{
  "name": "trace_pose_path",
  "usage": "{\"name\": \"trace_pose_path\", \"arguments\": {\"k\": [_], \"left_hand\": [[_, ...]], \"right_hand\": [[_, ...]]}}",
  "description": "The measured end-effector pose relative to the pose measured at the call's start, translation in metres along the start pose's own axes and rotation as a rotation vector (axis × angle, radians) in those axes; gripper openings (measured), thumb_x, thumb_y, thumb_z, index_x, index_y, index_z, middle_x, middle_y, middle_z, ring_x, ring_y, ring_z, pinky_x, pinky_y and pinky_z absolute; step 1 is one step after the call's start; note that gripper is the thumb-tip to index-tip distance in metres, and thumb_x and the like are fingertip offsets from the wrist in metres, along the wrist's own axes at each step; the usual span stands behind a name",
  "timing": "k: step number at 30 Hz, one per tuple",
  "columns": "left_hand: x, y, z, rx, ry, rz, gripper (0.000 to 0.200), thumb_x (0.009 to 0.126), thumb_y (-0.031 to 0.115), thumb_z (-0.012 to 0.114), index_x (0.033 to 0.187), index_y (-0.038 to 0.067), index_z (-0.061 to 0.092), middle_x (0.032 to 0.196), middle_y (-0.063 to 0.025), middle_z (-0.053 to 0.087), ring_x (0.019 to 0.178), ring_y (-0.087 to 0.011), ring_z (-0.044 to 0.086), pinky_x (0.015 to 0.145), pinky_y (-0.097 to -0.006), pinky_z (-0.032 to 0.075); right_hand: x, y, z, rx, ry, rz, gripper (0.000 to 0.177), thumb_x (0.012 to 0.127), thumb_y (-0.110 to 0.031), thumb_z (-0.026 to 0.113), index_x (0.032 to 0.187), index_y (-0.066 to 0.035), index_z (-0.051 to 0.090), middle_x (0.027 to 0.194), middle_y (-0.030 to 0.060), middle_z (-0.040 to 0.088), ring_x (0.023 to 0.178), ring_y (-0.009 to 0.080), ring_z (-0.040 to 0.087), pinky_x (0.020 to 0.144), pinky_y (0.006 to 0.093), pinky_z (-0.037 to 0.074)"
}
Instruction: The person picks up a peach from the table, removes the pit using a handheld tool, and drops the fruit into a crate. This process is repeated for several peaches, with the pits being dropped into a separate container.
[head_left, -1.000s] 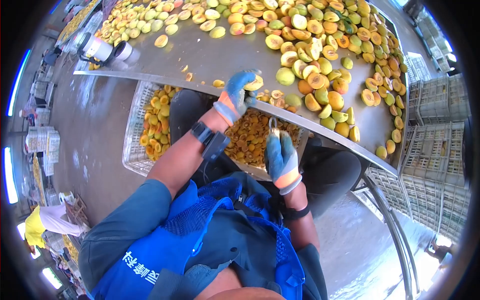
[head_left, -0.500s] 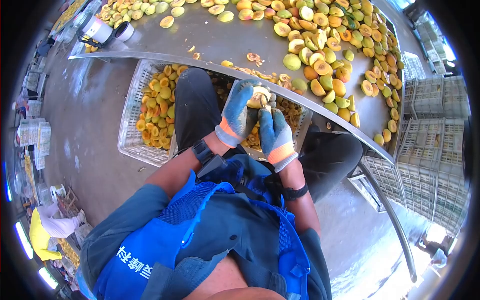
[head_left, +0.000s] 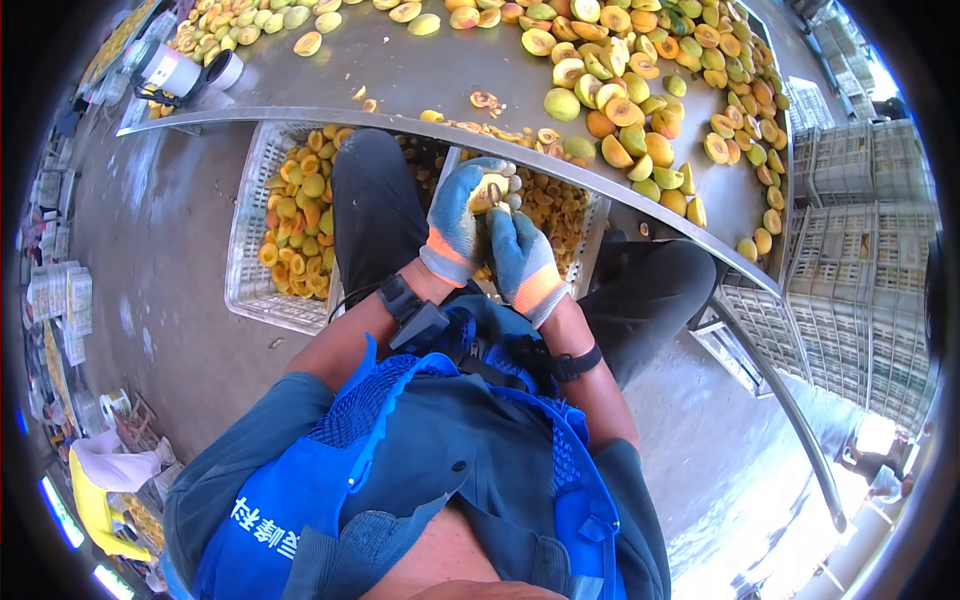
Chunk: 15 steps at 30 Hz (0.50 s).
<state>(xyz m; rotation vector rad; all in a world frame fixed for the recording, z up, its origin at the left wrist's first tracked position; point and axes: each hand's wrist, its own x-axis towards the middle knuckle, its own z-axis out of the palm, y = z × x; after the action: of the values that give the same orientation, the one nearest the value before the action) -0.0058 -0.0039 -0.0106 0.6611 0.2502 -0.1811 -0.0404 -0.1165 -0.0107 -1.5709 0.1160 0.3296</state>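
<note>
Above the crates, my left hand point(head_left: 458, 222), in a blue-coated glove with an orange cuff band, is closed around a yellow peach half point(head_left: 487, 190), cut face turned to the right hand. My right hand point(head_left: 524, 262), gloved alike, has its fingers pinched together against the fruit. Between them shows the dark curved end of a small pitting tool point(head_left: 493, 197); its handle is hidden by the fingers. Under the hands stands a crate point(head_left: 592, 240) of small fruit pieces. A white crate point(head_left: 240, 250) of peach halves is beside my left knee.
The metal table point(head_left: 430, 70) carries many peach halves point(head_left: 640, 100), scraps near its raised edge point(head_left: 400, 125), and a white cylindrical device point(head_left: 170, 72). Stacked crates point(head_left: 850, 260) and a curved metal bar point(head_left: 790, 410) are on the right. A person in yellow point(head_left: 100, 500) is far left.
The whole view has shifted slightly, with table and crates now a little further left and up. Both hands stay together at the peach half, the right one tilted somewhat more.
</note>
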Motion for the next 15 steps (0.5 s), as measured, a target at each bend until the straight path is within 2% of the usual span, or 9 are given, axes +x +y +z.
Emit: {"name": "trace_pose_path", "arguments": {"k": [6, 10, 13, 15], "left_hand": [[0.000, -0.009, 0.003, -0.001, 0.006, 0.037, 0.022, 0.100, 0.023, 0.053, 0.107, 0.004, 0.062, 0.099, -0.0126, 0.065, 0.091, -0.0242, 0.066, 0.084, -0.0360, 0.057], [0.004, -0.010, 0.001, -0.037, 0.069, -0.063, 0.024, 0.101, 0.026, 0.054, 0.108, 0.005, 0.061, 0.100, -0.0120, 0.065, 0.091, -0.0240, 0.066, 0.084, -0.0364, 0.057], [0.003, -0.012, -0.003, 0.014, 0.061, -0.066, 0.026, 0.102, 0.030, 0.054, 0.108, 0.006, 0.061, 0.099, -0.0114, 0.065, 0.091, -0.0238, 0.066, 0.083, -0.0365, 0.058], [0.001, -0.015, -0.008, 0.092, 0.039, -0.037, 0.029, 0.103, 0.034, 0.052, 0.108, 0.006, 0.061, 0.097, -0.0111, 0.065, 0.089, -0.0237, 0.066, 0.081, -0.0362, 0.058]], "right_hand": [[-0.006, -0.010, -0.015, -0.296, -0.050, -0.025, 0.036, 0.107, -0.027, 0.051, 0.119, 0.006, 0.062, 0.091, 0.0081, 0.070, 0.081, 0.0131, 0.062, 0.070, 0.0302, 0.051], [-0.006, -0.012, -0.020, -0.356, -0.086, -0.005, 0.039, 0.107, -0.028, 0.051, 0.121, 0.007, 0.061, 0.086, 0.0081, 0.069, 0.079, 0.0147, 0.064, 0.069, 0.0312, 0.051], [-0.002, 0.001, -0.025, -0.315, -0.133, -0.035, 0.040, 0.108, -0.034, 0.049, 0.115, 0.003, 0.064, 0.078, 0.0050, 0.066, 0.068, 0.0126, 0.061, 0.059, 0.0284, 0.048], [-0.009, -0.021, -0.027, -0.054, -0.212, 0.177, 0.041, 0.108, -0.037, 0.048, 0.110, 0.000, 0.065, 0.072, 0.0026, 0.062, 0.060, 0.0099, 0.056, 0.052, 0.0257, 0.043]]}}
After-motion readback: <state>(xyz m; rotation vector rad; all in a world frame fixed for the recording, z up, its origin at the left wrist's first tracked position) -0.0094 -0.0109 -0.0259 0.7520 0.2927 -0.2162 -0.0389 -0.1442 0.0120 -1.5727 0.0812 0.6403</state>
